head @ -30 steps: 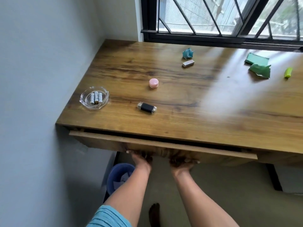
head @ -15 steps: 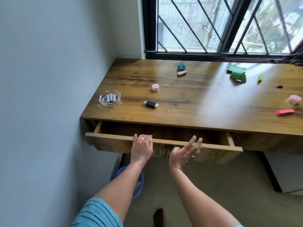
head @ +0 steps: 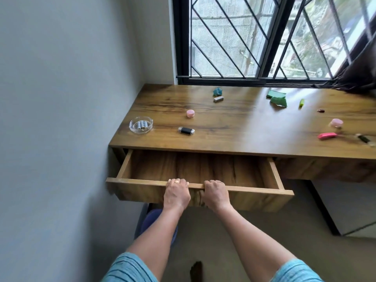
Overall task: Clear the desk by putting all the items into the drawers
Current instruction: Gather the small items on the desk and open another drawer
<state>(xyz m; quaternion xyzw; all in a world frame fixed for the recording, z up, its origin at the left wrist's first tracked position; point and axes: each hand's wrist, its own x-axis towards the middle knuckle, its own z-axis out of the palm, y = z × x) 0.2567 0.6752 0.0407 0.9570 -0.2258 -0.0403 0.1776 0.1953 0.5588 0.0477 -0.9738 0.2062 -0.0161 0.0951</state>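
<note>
The wooden drawer (head: 240,189) under the desk's left end stands pulled far out, and nothing lies inside it. My left hand (head: 176,193) and my right hand (head: 215,193) both grip the top edge of its front panel, fingers curled over the rim. On the desk (head: 244,127) lie a glass ashtray with batteries (head: 141,125), a black USB stick (head: 186,130), a pink round jar (head: 190,113), a silver block (head: 218,98), a teal paper scrap (head: 217,91), green paper pieces (head: 277,98), a lime marker (head: 301,103), another pink jar (head: 336,123) and a pink clip (head: 327,135).
A grey wall runs along the left. A barred window (head: 254,37) and a dark curtain (head: 358,68) stand behind the desk. A blue bin (head: 150,218) sits on the floor under the drawer. A white cabinet (head: 350,210) stands at the right.
The drawer has come much farther out. My right hand, loose and open half a second ago, now grips the drawer front beside my left hand.
</note>
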